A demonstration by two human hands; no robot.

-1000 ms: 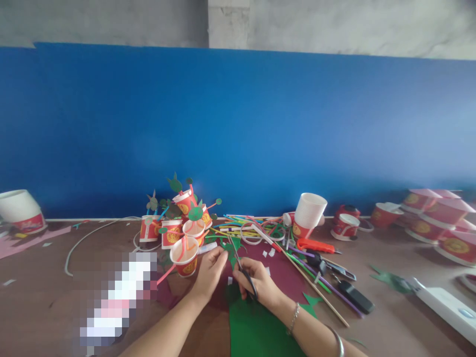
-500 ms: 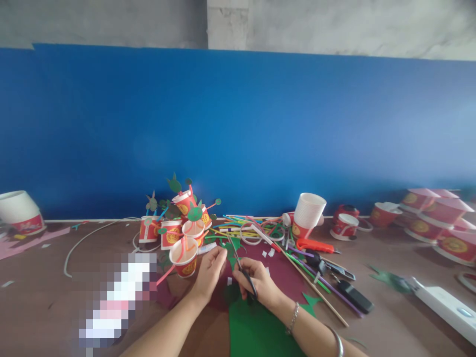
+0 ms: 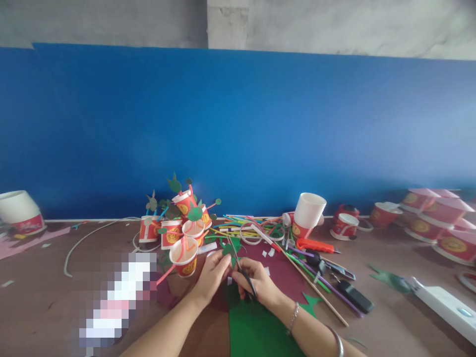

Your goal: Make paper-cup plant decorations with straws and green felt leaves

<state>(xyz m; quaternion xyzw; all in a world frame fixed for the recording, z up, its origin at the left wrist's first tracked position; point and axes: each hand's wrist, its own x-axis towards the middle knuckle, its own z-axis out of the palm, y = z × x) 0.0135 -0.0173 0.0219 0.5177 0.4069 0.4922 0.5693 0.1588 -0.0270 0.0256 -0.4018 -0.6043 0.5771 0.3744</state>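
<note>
My right hand [image 3: 256, 281] grips a pair of black-handled scissors [image 3: 247, 280], their blades pointing away from me. My left hand [image 3: 213, 272] is closed, pinching a small piece of green paper [image 3: 231, 248] at the scissor blades. Beneath my right hand lies a larger sheet of green paper [image 3: 253, 327], over dark red paper [image 3: 288, 277]. To the left of my left hand stand several red paper cups [image 3: 186, 265] with straws and green paper shapes on them.
Bundled coloured straws [image 3: 238, 225] lie along the back by the blue partition [image 3: 238, 134]. Right of them are a stack of white-topped cups [image 3: 309, 213], an orange utility knife [image 3: 316, 245], a wooden stick [image 3: 316, 287] and a black key fob [image 3: 355, 296]. Pink-topped cups [image 3: 439, 218] stand far right.
My left hand has shifted slightly right, closer to the scissor blades and onto the green paper piece. My right hand with the scissors has hardly moved.
</note>
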